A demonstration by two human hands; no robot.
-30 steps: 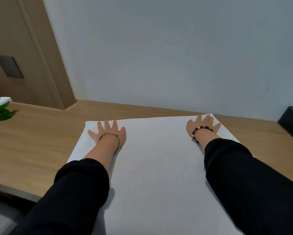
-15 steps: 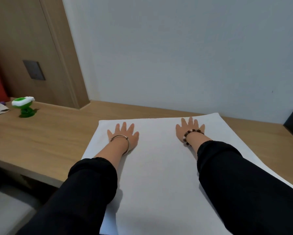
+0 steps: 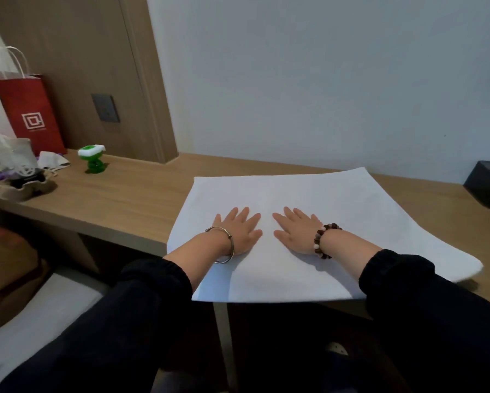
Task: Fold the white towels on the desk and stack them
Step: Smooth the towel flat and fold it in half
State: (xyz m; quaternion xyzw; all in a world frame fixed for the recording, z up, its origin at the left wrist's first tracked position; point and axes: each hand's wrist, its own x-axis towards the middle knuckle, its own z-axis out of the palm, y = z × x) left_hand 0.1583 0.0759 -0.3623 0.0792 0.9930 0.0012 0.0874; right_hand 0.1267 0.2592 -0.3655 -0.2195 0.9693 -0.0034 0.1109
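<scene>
Head view: a red bag stands far left on the desk; the left hand, then the right hand, press flat with straight fingers on the spread white towel at the near edge, holding nothing; no fold or stack yet

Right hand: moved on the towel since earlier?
Yes. The right hand slid inward from the far right corner of the towel to its middle, beside the left hand.
</scene>
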